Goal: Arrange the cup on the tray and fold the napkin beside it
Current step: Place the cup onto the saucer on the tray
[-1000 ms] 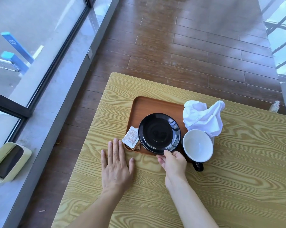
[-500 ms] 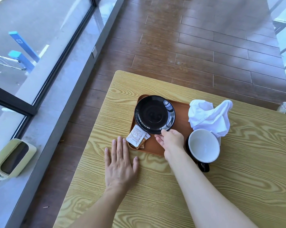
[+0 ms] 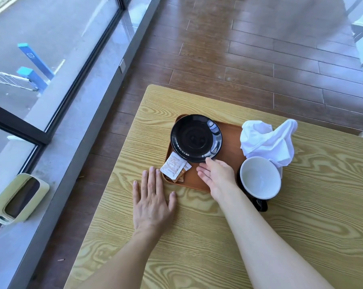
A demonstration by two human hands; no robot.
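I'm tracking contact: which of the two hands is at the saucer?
The right hand: its fingertips reach the black saucer's near rim over the tray. The left hand lies flat on the table.

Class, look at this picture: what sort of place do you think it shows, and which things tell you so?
Probably a café or canteen seat by a window. A serving tray on the wooden table holds a black saucer and sugar packets, with a cup beside it, and floor-length glass faces a street.
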